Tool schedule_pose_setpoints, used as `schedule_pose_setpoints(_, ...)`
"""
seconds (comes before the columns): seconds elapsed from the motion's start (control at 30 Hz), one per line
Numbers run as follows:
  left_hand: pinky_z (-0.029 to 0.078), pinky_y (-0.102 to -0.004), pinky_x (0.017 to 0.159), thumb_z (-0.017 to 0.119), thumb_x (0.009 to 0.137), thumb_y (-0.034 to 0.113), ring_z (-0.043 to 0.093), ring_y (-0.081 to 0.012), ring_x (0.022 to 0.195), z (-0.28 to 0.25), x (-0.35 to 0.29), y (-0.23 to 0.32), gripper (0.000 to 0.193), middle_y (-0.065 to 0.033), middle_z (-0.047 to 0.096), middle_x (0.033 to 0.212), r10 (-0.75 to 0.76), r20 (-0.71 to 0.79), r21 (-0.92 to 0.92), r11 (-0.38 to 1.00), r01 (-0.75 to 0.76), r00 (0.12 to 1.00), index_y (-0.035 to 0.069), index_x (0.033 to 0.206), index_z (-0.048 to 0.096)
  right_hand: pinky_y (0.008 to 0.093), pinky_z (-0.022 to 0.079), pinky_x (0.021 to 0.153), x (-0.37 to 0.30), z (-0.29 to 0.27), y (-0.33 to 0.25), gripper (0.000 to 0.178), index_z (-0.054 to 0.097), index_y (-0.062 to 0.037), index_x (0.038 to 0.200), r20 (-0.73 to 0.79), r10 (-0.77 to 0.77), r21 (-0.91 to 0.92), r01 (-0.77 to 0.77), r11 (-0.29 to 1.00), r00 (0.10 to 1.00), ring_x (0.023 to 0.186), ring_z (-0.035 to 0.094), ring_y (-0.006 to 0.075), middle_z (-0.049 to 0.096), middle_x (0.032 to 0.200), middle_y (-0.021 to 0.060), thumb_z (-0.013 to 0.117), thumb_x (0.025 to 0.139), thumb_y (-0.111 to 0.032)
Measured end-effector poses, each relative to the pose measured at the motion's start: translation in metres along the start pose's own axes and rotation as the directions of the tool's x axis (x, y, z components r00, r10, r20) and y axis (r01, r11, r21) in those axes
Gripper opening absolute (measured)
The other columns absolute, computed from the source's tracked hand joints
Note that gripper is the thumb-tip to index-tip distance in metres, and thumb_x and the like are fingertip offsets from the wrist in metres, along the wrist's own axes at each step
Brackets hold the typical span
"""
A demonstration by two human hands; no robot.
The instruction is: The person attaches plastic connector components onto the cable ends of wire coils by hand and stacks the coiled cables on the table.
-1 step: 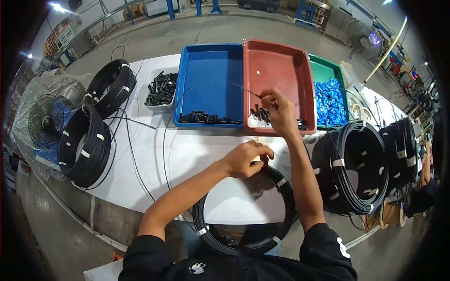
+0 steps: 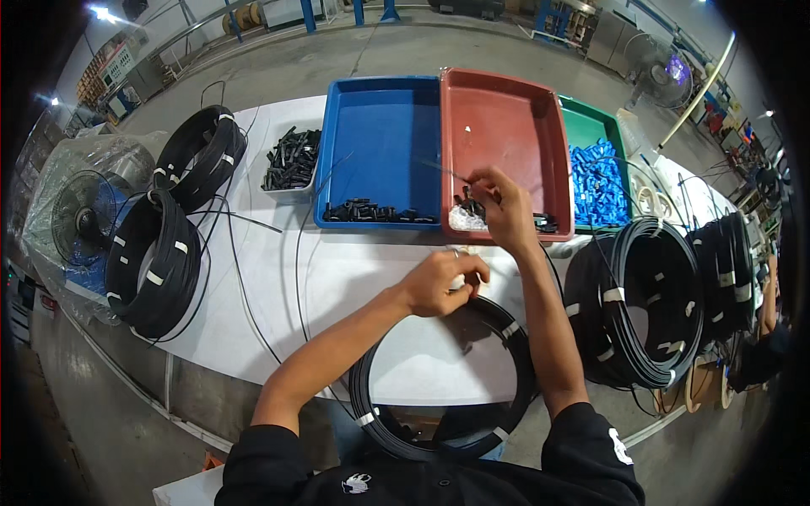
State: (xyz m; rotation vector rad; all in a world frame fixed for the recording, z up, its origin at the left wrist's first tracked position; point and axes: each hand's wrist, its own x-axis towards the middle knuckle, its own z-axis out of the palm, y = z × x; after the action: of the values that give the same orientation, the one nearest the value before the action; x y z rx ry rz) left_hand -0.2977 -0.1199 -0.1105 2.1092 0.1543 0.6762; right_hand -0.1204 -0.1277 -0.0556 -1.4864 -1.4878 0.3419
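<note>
Right hand (image 2: 504,207) pinching dark strand (image 2: 456,175) over red tray (image 2: 506,110); left hand (image 2: 437,282) curling nearside of tray, contents unclear; weak pinch would be risking slippage.

We log one round black cable coil (image 2: 359,384), white-taped, overhanging the table's (image 2: 261,278) near edge; thin dark strand (image 2: 454,174) raised, slanting.

Matt cable coil (image 2: 359,384), smooth plastic red tray (image 2: 506,110), cloth sleeve (image 2: 582,443)
</note>
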Motion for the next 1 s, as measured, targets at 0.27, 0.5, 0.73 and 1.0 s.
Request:
schedule_pose_setpoints(0.27, 0.055, -0.0306, 0.068, 0.06, 0.084, -0.005, 0.072, -0.0202, 0.076, -0.112, -0.032, -0.045, 0.017, -0.0093, 0.072, 0.081, 0.072, -0.651, 0.393, 0.884, 0.255, 0.755, 0.004, 0.097, 0.065, 0.0333, 0.052, 0.076, -0.007, 0.004, 0.034, 0.015, 0.064, 0.0006, 0.102, 0.075, 0.032, 0.073, -0.037, 0.997, 0.997, 0.087, 0.069, 0.0269, 0.07, 0.099, 0.0172, 0.061, 0.089, 0.005)
schedule_pose_setpoints(0.5, 0.053, -0.0373, 0.082, 0.061, 0.084, -0.007, 0.069, -0.0281, 0.093, -0.132, -0.047, -0.061, 0.028, -0.0113, 0.072, 0.095, -0.099, -0.583, 0.483, 0.756, 0.442, 0.807, 0.005, 0.108, 0.062, 0.0324, 0.052, 0.069, -0.023, 0.014, 0.038, 0.021, 0.065, -0.0005, 0.091, -0.135, -0.344, -0.021, 0.344, 0.939, 0.929, 0.082, 0.067, 0.0249, 0.063, 0.112, 0.0147, 0.053, 0.078, 0.01)
schedule_pose_setpoints(0.73, 0.05, -0.0407, 0.088, 0.063, 0.077, -0.011, 0.064, -0.0293, 0.101, -0.146, -0.018, -0.053, 0.033, -0.0089, 0.072, 0.098, -0.216, -0.29, 0.612, 0.707, 0.354, 0.932, 0.008, 0.104, 0.067, 0.0352, 0.051, 0.056, -0.045, 0.021, 0.038, 0.006, 0.061, -0.0028, 0.072, 0.134, -0.421, 0.034, 0.421, 0.906, 0.897, 0.062, 0.063, 0.0266, 0.068, 0.088, 0.009, 0.06, 0.066, -0.004)
schedule_pose_setpoints(1.0, 0.045, -0.0378, 0.089, 0.066, 0.073, -0.009, 0.064, -0.0229, 0.095, -0.143, -0.012, -0.06, 0.036, -0.0033, 0.073, 0.086, -0.274, -0.195, 0.629, 0.702, 0.335, 0.942, 0.01, 0.104, 0.072, 0.0381, 0.051, 0.059, -0.05, 0.03, 0.042, 0.014, 0.064, -0.0028, 0.076, 0.376, -0.367, 0.074, 0.367, 0.927, 0.851, 0.063, 0.063, 0.0302, 0.064, 0.075, 0.0098, 0.062, 0.063, -0.007)
